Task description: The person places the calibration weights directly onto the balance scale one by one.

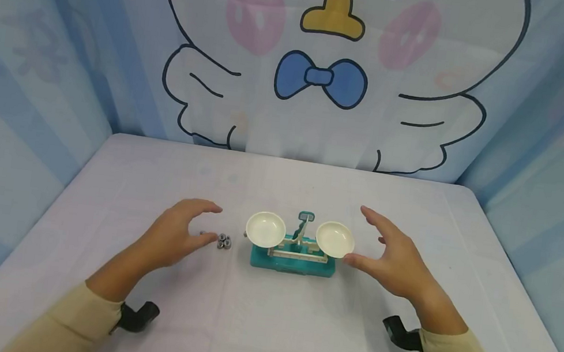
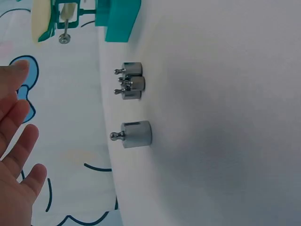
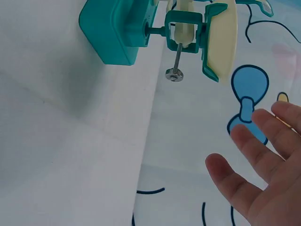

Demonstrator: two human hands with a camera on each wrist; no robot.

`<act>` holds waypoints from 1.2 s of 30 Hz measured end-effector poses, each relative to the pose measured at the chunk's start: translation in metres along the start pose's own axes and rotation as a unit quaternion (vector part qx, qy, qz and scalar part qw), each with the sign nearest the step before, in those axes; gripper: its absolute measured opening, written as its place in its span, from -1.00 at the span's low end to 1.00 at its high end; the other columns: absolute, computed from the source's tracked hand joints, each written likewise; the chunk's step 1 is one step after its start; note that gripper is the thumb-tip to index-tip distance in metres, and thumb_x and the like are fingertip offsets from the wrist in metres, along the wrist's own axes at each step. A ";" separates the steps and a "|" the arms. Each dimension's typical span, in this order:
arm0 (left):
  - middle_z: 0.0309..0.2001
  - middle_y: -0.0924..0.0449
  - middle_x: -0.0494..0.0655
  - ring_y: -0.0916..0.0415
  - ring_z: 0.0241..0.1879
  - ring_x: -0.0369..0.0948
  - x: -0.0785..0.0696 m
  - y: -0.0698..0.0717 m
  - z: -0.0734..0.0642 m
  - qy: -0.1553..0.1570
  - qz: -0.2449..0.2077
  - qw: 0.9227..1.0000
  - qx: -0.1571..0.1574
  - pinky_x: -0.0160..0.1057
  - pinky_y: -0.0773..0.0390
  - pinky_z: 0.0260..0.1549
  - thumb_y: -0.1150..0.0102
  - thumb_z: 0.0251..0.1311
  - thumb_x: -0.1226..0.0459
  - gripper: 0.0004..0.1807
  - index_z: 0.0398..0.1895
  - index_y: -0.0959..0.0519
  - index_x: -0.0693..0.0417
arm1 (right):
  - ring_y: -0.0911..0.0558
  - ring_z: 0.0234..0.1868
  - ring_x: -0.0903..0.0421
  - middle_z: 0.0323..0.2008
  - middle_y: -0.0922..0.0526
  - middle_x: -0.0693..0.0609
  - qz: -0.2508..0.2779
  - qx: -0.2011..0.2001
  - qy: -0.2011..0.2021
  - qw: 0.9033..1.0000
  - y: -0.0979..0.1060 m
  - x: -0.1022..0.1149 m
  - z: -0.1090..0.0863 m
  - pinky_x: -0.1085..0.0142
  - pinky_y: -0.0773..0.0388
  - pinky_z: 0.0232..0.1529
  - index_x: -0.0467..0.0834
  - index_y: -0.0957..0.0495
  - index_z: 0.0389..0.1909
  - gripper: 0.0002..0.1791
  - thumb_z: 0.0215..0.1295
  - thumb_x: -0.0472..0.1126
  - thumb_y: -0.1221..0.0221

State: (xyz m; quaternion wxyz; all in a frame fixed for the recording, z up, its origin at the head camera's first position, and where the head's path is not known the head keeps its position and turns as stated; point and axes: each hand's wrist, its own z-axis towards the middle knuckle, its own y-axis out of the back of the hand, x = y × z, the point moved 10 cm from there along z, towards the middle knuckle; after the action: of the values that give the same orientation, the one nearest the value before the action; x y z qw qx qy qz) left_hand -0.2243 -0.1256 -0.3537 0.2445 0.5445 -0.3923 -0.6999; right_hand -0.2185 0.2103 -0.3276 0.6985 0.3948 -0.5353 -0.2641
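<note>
Hovering open-fingered, holding nothing: left hand nearing small metal weights on the surface, right hand flanking the balance scale. Probably dense, slippery; pinching knobs best.

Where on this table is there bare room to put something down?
The table is bare in front of the teal balance scale, between the two forearms, and behind it toward the backdrop. It is crowded left of the scale, where small metal weights sit by the left hand.

No readable text shows anywhere (the balance scale bears none).
</note>
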 end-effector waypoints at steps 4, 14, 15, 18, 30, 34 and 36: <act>0.26 -0.48 0.09 -0.32 0.32 0.10 0.006 -0.011 -0.002 0.022 -0.006 1.000 0.012 0.18 -0.34 0.24 -0.37 0.22 0.25 -0.50 0.23 -0.54 0.09 | -0.39 0.32 -0.23 0.40 -0.34 -0.22 0.022 0.003 -0.009 1.000 -0.006 -0.008 -0.006 -0.18 -0.48 0.12 -0.15 -0.21 0.50 0.01 0.09 0.09 -0.46; 0.12 -0.59 0.04 -0.41 0.24 0.07 0.017 -0.029 -0.003 0.059 -0.013 0.998 0.019 0.14 -0.40 0.21 -0.38 0.21 0.25 -0.64 0.08 -0.63 0.10 | -0.50 0.22 -0.22 0.34 -0.42 -0.21 0.096 0.027 -0.065 0.993 -0.031 -0.040 -0.017 -0.09 -0.55 0.07 -0.20 -0.24 0.44 -0.06 0.11 -0.01 -0.47; 0.09 -0.60 0.03 -0.42 0.22 0.07 0.016 -0.029 -0.002 0.059 -0.009 0.998 0.018 0.13 -0.41 0.20 -0.38 0.21 0.26 -0.66 0.05 -0.64 0.10 | -0.51 0.22 -0.21 0.33 -0.42 -0.20 0.106 0.030 -0.071 0.991 -0.034 -0.042 -0.018 -0.08 -0.55 0.07 -0.21 -0.23 0.44 -0.07 0.13 -0.02 -0.46; 0.04 -0.63 0.01 -0.45 0.18 0.06 0.016 -0.030 -0.001 0.061 0.003 0.998 0.016 0.13 -0.42 0.18 -0.39 0.19 0.28 -0.70 -0.01 -0.67 0.09 | -0.52 0.21 -0.19 0.29 -0.46 -0.19 0.128 0.039 -0.089 0.987 -0.042 -0.049 -0.021 -0.06 -0.56 0.07 -0.24 -0.26 0.40 -0.13 0.16 -0.03 -0.44; -0.09 -0.68 -0.06 -0.47 0.07 0.01 0.019 -0.038 0.004 0.064 0.035 0.997 0.010 0.18 -0.29 0.21 -0.39 0.17 0.29 -0.78 -0.10 -0.70 0.04 | -0.59 0.09 -0.07 0.10 -0.59 -0.11 0.149 0.098 -0.089 0.980 -0.069 -0.047 -0.018 0.01 -0.58 0.05 -0.29 -0.46 0.18 -0.38 0.21 -0.06 -0.41; -0.13 -0.68 -0.09 -0.47 0.01 -0.02 0.022 -0.042 0.007 0.069 0.042 0.997 0.017 0.16 -0.27 0.22 -0.39 0.16 0.28 -0.79 -0.12 -0.71 0.04 | -0.60 0.05 -0.04 0.09 -0.60 -0.11 0.151 0.107 -0.098 0.978 -0.074 -0.049 -0.016 0.04 -0.57 0.04 -0.31 -0.46 0.19 -0.39 0.23 -0.06 -0.38; -0.16 -0.68 -0.10 -0.47 -0.04 -0.04 0.023 -0.044 0.008 0.070 0.045 0.996 0.020 0.14 -0.28 0.21 -0.40 0.16 0.28 -0.79 -0.13 -0.71 0.04 | -0.60 0.03 -0.02 0.07 -0.60 -0.10 0.151 0.110 -0.104 0.977 -0.077 -0.051 -0.015 0.07 -0.58 0.02 -0.31 -0.47 0.19 -0.40 0.24 -0.06 -0.37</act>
State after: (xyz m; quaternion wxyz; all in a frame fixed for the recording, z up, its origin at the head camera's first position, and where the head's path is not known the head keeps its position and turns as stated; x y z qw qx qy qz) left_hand -0.2353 -0.1161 -0.4021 0.2915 0.5787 -0.4125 -0.6403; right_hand -0.2150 0.2123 -0.4209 0.6229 0.3544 -0.6844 -0.1343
